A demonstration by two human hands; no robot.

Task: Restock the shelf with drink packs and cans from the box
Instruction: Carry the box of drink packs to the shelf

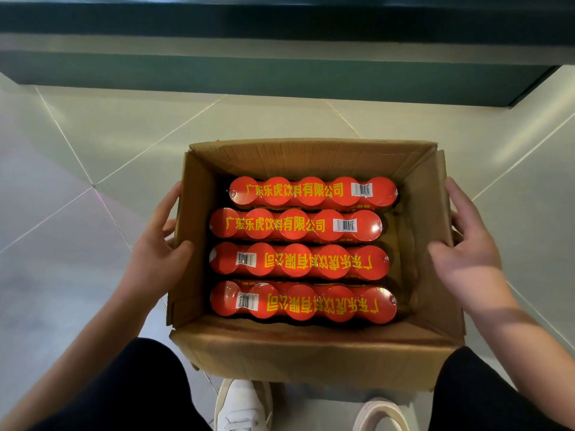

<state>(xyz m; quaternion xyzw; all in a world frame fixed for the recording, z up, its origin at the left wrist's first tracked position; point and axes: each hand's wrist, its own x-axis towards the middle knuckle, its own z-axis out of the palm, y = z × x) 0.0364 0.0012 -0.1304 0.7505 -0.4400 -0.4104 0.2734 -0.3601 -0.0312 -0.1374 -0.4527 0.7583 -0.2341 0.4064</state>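
Observation:
An open brown cardboard box sits below me over the tiled floor. Inside lie several red shrink-wrapped drink packs with yellow lettering, in rows; the farthest pack is near the box's far wall and the nearest pack is by the near wall. My left hand grips the box's left wall, thumb hooked over the rim. My right hand presses against the right wall with fingers spread along the flap. A gap shows between the packs and the right wall.
A dark green shelf base runs across the top of the view. Pale floor tiles surround the box. My knees in dark trousers and light shoes are at the bottom.

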